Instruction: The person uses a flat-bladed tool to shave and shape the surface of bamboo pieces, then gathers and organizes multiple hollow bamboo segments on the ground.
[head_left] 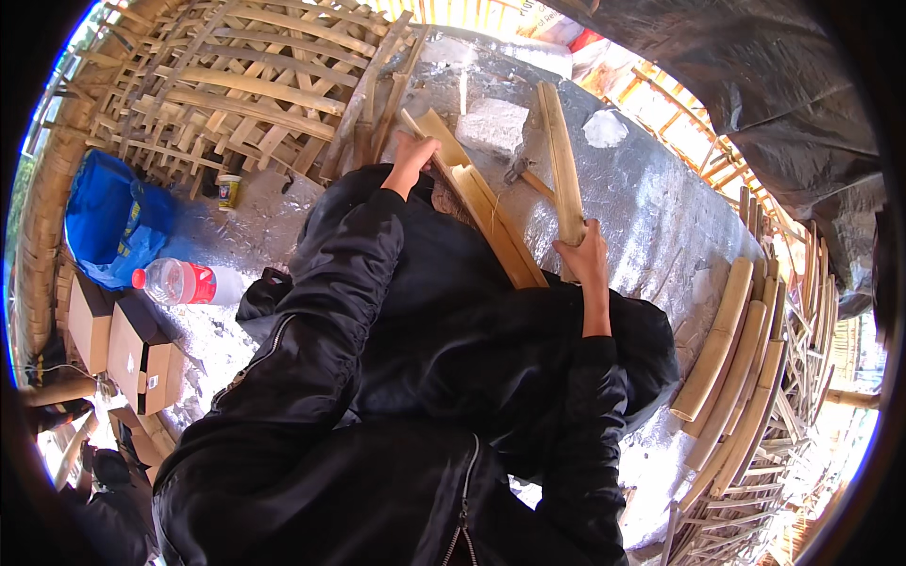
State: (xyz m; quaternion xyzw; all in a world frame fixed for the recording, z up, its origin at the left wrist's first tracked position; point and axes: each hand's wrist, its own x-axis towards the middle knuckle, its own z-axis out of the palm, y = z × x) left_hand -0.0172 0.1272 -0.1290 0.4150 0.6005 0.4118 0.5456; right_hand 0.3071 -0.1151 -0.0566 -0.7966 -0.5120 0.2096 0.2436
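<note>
My left hand (413, 158) is closed on the far end of a split bamboo piece (495, 226), which slants down to the right over my lap. The piece shows its pale hollow inside. My right hand (587, 259) grips the near end of a bamboo strip (562, 156), whose other end points away from me. Between the two pieces a hammer (519, 171) lies on the grey floor, its wooden handle partly hidden behind the strip. A whitish block (494, 126) sits just beyond the hammer.
Woven bamboo lattice (255, 85) stands at far left. A blue bag (109, 222), a small yellow tub (228, 191), a plastic bottle (189, 281) and cardboard boxes (132, 354) are on my left. Bamboo poles (722, 344) lie at right. Another person (109, 500) is at lower left.
</note>
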